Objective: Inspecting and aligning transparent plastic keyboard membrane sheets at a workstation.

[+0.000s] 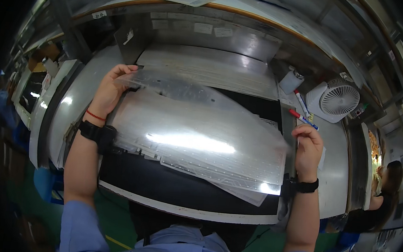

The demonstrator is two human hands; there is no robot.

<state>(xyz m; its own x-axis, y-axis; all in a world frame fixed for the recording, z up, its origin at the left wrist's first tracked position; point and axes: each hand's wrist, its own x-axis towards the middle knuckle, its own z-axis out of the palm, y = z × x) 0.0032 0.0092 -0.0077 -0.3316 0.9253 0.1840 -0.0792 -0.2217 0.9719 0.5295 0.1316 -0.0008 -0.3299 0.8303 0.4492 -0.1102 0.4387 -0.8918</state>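
Note:
My left hand (pixel 110 88) is closed on the far left edge of a thin, clear plastic sheet (pixel 185 89), which bows up along its far side. Under it lies a stack of flat translucent sheets (pixel 217 167), slightly fanned and patterned with small dots, with a bright glare across the top. Beside the right end of the stack is my right hand (pixel 308 151), its fingers curled in with the tips together. Whether the sheet's right corner or something small is between those fingertips is hard to see.
The stack rests on a black mat (pixel 155 174) on a metal bench. At the right stand a white fan (pixel 333 101), a bottle with a metal top (pixel 291 81) and markers (pixel 304 119). A metal shelf (pixel 210 13) runs along the back. Farther right, another person (pixel 388 188) sits.

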